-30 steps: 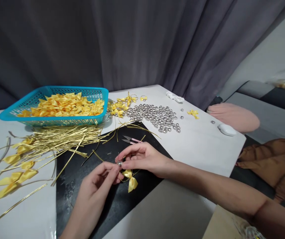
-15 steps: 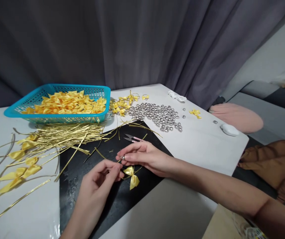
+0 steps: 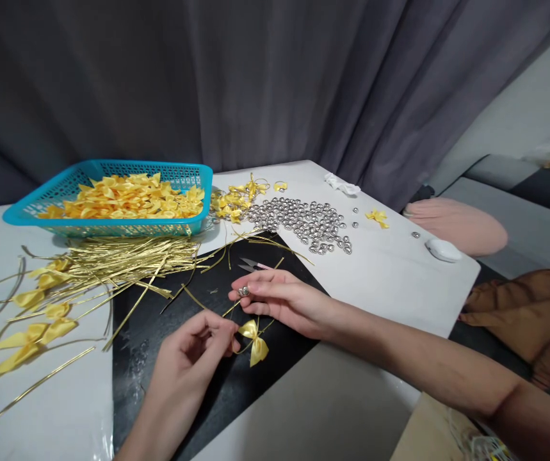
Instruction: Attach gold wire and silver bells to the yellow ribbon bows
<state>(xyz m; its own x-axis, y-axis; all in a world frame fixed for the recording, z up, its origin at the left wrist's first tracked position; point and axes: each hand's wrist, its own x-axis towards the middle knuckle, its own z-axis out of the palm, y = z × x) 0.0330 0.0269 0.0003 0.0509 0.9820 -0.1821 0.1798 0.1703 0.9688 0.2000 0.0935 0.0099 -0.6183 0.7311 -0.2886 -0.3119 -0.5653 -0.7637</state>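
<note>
My left hand [image 3: 193, 355] pinches a small yellow ribbon bow [image 3: 254, 340] by its gold wire tie, just above a black mat [image 3: 159, 346]. My right hand [image 3: 279, 298] is closed in a pinch on a small silver bead [image 3: 243, 291] slightly above and to the right of the left fingertips. A gold wire [image 3: 229, 310] runs between the bow and the bead. Small thread snips [image 3: 251, 264] lie on the mat just beyond my right hand.
A blue mesh basket [image 3: 34, 208] of yellow bows stands at back left, with a heap of gold wire ties [image 3: 111, 262] in front. Finished bows [image 3: 34, 333] lie far left. Silver beads [image 3: 303, 224] are spread at the back. A white mouse [image 3: 442, 250] sits near the table's right edge.
My right hand has drawn the silver bead up and away from my left fingertips along the gold wire. The bow stays at my left hand.
</note>
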